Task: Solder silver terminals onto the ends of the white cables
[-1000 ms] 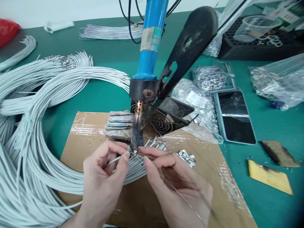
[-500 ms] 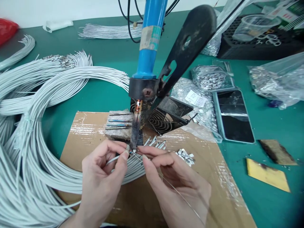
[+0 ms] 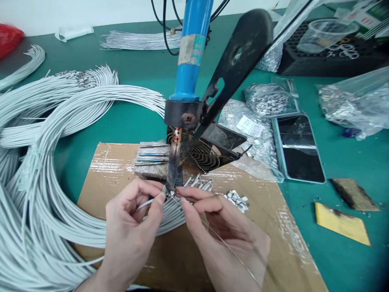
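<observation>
Left hand [image 3: 129,231]: thumb and forefinger closed on the end of one white lead [image 3: 145,204]; the lead's tip sits right under the point of the soldering iron [image 3: 174,166]; touching or just short of it, too small to tell. Right hand [image 3: 227,231]: thumb and forefinger pinched on a thin solder strand [image 3: 243,265]; the strand trails back across the palm, and its free end meets the same spot at the iron's point. The two pinches sit close on either side of that point.

Iron hangs point-down in a black bracket [image 3: 237,61], blue handle up; handle and bracket hide the bench behind them. Behind the point: grey pad [image 3: 150,168] carrying spare tips; small fan [image 3: 209,156]. Work sits over a taped cardboard sheet [image 3: 115,170]; loose terminals [image 3: 238,200] just right of the fingers. Wire coils [image 3: 45,162] crowd the left; phone [image 3: 299,148] lies to the right.

Containers: clear bags [image 3: 270,99] hold small metal parts; clear cup [image 3: 326,34] rests on a black tray [image 3: 319,65], contents not discernible.
</observation>
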`<state>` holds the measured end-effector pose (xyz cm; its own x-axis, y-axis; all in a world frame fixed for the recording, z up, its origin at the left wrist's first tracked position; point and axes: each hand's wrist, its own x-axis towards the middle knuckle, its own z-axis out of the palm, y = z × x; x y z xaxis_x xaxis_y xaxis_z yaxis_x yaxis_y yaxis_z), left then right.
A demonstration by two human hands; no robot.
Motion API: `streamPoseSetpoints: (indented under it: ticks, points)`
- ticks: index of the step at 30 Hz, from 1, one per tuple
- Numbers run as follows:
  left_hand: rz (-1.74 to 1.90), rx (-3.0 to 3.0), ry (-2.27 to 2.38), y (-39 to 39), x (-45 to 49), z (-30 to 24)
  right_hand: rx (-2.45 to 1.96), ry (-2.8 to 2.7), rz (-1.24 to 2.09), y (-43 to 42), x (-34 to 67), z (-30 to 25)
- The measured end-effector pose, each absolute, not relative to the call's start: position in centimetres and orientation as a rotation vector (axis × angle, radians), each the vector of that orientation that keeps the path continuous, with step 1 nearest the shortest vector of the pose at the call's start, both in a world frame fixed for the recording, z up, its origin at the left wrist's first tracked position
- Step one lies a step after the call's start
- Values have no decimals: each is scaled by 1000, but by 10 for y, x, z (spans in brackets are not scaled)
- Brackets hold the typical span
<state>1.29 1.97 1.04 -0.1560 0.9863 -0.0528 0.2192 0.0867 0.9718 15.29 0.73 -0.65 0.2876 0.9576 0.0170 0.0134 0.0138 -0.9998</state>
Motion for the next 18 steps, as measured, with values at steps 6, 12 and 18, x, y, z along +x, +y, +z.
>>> streamPoseSetpoints:
  ticks: [6, 12, 18]
  points:
    - [1162, 1259, 1542, 21, 14, 10, -1327, -1017, 981, 7, 153, -7]
    - [1154, 1268, 1557, 23, 14, 11, -1322, -992, 967, 6, 150, -8]
    - [1144, 1284, 1556, 22, 14, 12, -1345, -965, 999, 5, 151, -7]
